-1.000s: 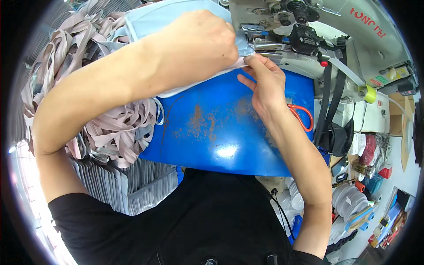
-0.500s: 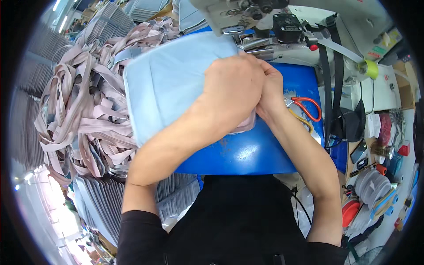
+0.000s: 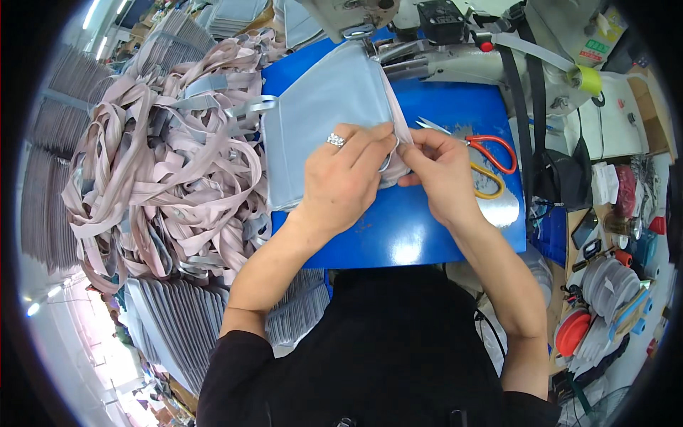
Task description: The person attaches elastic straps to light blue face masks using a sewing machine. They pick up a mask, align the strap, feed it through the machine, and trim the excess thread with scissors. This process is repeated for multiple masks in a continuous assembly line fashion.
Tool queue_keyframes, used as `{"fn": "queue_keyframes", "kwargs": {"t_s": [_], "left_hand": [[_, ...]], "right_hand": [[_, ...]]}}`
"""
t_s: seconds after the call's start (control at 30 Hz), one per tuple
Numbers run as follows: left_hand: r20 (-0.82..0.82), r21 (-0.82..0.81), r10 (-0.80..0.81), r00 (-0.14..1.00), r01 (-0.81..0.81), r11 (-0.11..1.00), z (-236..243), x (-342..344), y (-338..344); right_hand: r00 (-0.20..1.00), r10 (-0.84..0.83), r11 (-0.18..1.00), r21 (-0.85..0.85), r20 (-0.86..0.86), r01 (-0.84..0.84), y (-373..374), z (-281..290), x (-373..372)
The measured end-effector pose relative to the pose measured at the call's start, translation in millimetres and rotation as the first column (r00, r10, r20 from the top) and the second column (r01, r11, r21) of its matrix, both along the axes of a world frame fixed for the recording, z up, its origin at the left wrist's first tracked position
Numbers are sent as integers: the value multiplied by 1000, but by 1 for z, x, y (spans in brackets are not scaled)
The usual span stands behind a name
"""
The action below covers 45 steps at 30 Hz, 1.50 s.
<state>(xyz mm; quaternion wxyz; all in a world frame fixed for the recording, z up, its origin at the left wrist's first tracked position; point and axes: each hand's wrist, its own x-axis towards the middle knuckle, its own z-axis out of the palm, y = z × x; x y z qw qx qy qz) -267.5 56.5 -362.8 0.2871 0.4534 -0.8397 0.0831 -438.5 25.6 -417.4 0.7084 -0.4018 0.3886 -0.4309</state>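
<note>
A grey-blue fabric panel (image 3: 327,99) lies on the blue table (image 3: 370,242), its far corner under the head of a sewing machine (image 3: 356,21). Along the panel's right edge runs a pale pink strip (image 3: 396,107). My left hand (image 3: 345,174), a ring on one finger, rests on the panel with its fingertips closed on the right edge. Close beside it, my right hand (image 3: 442,174) pinches the pink strip between thumb and fingers. Scissors (image 3: 491,146) with one red and one yellow handle lie just right of that hand.
A tangled heap of pinkish-grey zipper tape (image 3: 163,178) covers the left side, one strand reaching the panel. Stacks of grey panels (image 3: 174,320) stand below and behind it. Black straps (image 3: 526,107) hang at the right, near a shelf with spools (image 3: 608,288).
The panel has turned and shifted right, its near edge now farther from the heap. My hands have drawn nearer to me and slightly apart, from near the machine down along the panel's right edge.
</note>
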Motion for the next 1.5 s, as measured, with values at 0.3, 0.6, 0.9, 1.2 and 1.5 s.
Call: {"fn": "queue_keyframes", "kwargs": {"t_s": [0.3,0.6,0.9,1.2,1.5], "left_hand": [[121,11,-49,991,48,999,13,13,-49],[254,-81,-14,967,36,996,19,32,-94],[171,167,212,962,-241,956,27,62,-76],[105,69,137,985,-145,987,46,78,-95],[380,26,96,920,-114,993,43,86,-80]], "right_hand": [[980,-65,997,49,187,56,-34,-1,31],[967,-146,987,99,209,127,-73,6,58],[958,-218,976,67,186,209,-77,5,65],[972,-122,992,39,199,117,-82,4,57],[992,-121,989,92,24,119,-79,8,55]]}}
